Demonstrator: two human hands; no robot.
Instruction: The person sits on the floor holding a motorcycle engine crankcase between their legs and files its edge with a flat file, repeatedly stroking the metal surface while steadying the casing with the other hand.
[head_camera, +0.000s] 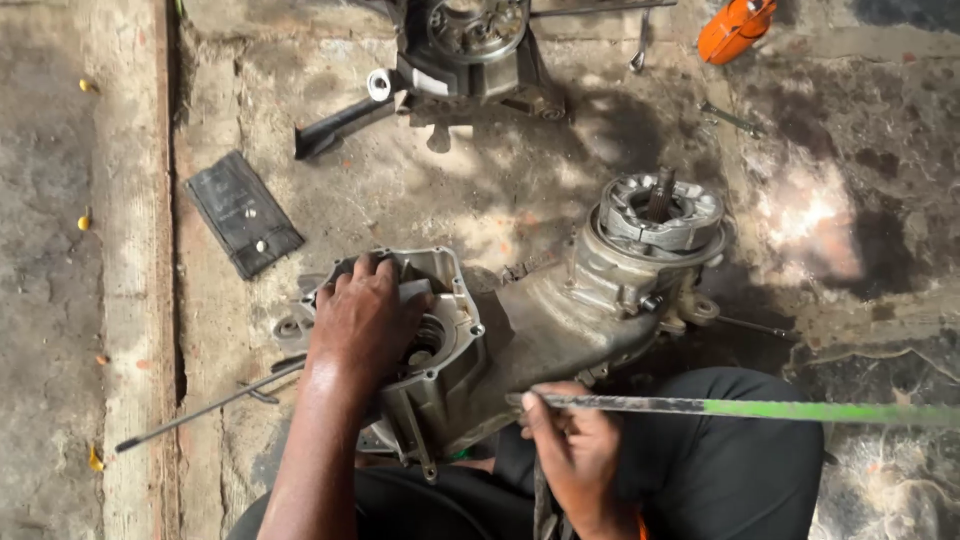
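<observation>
Left hand (362, 318): lying palm-down with fingers spread and pressing on the open end of the engine casing (520, 330), holding it steady rather than closing around anything. Right hand (575, 450): fingers clamped together on a long flat blade (740, 408), grey near the grip and green along the outer stretch, running out toward 3 o'clock. The engine casing is lying on the concrete floor (420, 190) at the centre of the view, just ahead of the person's knees, its long body stretching toward 2 o'clock and ending in a round finned hub (662, 212) with a short shaft standing up from it. Progress, judged from the layout: the casing is already sitting stripped and open, its cover off and the cavity under the left hand exposed; the hub end is not yet taken apart, and cleaning or scraping appears to be what remains. Contents of the open cavity: a round bearing or gear seat is showing beside the palm; the rest is hidden by the hand. At 12 o'clock, a second engine unit (470, 50); at 1 o'clock, an orange object (735, 28); at 10 o'clock, a dark flat pad (243, 212); at 8 o'clock, a thin rod (200, 408).
</observation>
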